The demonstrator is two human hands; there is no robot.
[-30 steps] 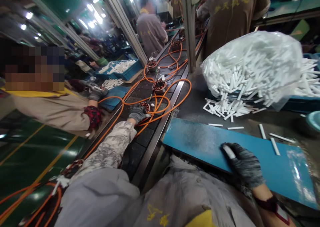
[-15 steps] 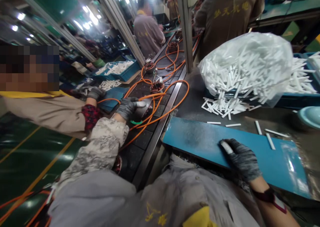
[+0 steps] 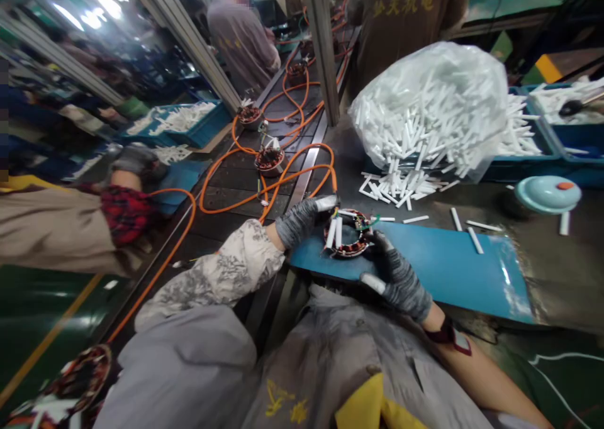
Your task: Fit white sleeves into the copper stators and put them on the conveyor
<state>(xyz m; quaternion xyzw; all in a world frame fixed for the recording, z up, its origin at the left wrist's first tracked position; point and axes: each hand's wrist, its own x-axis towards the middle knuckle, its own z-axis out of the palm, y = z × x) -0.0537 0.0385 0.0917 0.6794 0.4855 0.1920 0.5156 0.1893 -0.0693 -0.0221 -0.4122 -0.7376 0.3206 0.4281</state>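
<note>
A motor stator [image 3: 352,250], a ring with copper windings, sits over the left end of a blue board [image 3: 453,265]. White tubes [image 3: 331,233] and a green wire [image 3: 372,220] show on it. At its upper left, my left hand [image 3: 299,221], in a grey glove with pale fingertips, pinches the orange cable [image 3: 334,178] that runs to the ring. My right hand [image 3: 403,281], gloved alike, is at the ring's right side with thumb and fingers apart. Its fingertips are close to the rim; whether they touch it I cannot tell.
White tubes fill a plastic bag [image 3: 434,102] and spill onto the bench behind the board. A round light-blue container [image 3: 547,195] stands to the right. Several stators [image 3: 270,160] with looped orange cables line the conveyor. A co-worker's arm [image 3: 70,224] reaches in from the left.
My left hand has come right from the conveyor, and the stator is now over the blue board. My right hand has moved left to the ring and spread its fingers. The view has shifted.
</note>
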